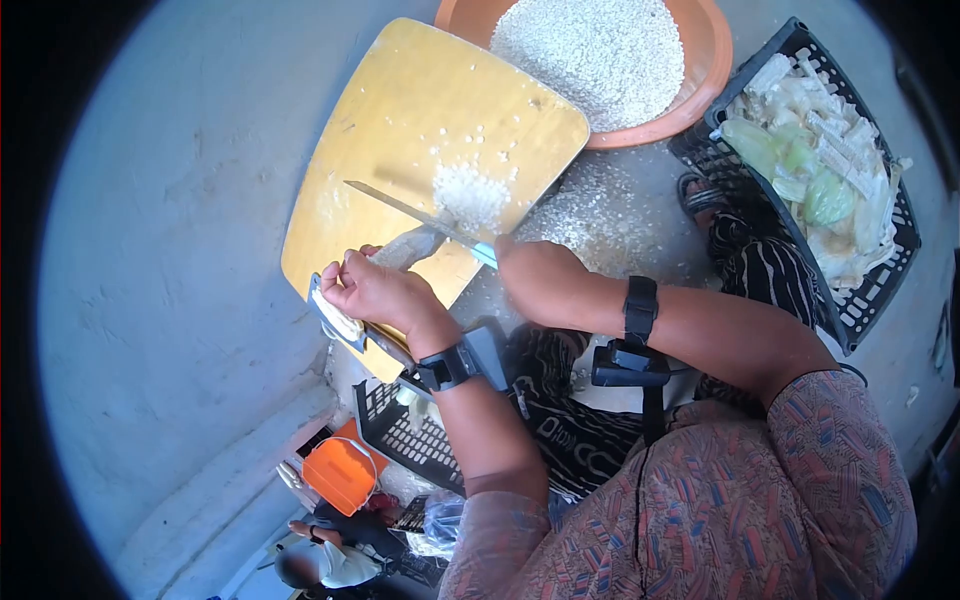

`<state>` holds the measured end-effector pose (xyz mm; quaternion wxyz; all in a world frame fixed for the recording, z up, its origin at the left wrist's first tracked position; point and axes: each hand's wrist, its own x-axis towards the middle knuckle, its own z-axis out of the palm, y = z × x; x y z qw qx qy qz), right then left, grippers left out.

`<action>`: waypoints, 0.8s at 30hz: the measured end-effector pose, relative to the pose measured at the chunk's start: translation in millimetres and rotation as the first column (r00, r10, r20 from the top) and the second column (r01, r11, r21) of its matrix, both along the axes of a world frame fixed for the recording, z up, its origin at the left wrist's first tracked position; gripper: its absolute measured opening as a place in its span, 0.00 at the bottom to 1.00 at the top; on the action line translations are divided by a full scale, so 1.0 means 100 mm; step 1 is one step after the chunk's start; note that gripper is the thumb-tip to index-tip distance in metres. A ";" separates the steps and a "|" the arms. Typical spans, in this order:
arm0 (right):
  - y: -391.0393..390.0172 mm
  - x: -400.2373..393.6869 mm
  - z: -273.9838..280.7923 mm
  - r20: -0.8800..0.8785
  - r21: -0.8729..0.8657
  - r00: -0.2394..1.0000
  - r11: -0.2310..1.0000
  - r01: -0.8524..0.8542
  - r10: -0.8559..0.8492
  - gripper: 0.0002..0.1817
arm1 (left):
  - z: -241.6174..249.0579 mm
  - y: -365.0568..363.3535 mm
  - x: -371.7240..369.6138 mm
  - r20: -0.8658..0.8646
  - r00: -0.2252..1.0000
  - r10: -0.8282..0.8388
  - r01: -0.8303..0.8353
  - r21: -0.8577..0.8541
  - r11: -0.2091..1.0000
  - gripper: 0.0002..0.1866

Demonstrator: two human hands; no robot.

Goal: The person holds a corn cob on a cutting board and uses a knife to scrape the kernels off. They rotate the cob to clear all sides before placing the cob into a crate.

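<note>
My right hand is wrapped round the light-blue handle of a knife, whose long thin blade points left over the yellow board. My left hand holds a pale greyish piece that reaches toward the blade; what it is I cannot make out. Beside the piece, a small heap of white chopped bits lies on the board, with loose bits scattered round it. A white item lies at the board's lower left edge, just below my left hand.
An orange-brown basin of small white pieces stands at the top. A black crate with pale scraps and green plastic is at right. Below are another black crate, an orange bucket and another person. White crumbs litter the floor.
</note>
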<state>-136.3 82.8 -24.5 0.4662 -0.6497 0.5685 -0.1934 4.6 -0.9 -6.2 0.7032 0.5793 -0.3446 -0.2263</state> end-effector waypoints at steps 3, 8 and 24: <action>0.00 0.00 -0.05 -0.050 0.021 0.999 1.000 0.004 -0.003 0.13 | -0.01 -0.01 0.00 0.024 1.000 -0.010 0.009 0.014 1.000 0.08; -0.12 0.10 -0.21 -0.020 -0.028 0.998 0.998 0.051 -0.052 0.12 | -0.03 0.01 -0.05 0.042 0.998 -0.047 0.047 0.008 0.999 0.08; -0.21 0.16 -0.05 -0.002 0.046 0.999 0.998 0.044 -0.044 0.12 | 0.04 0.08 0.12 -0.151 0.979 -0.133 0.133 -0.010 0.991 0.11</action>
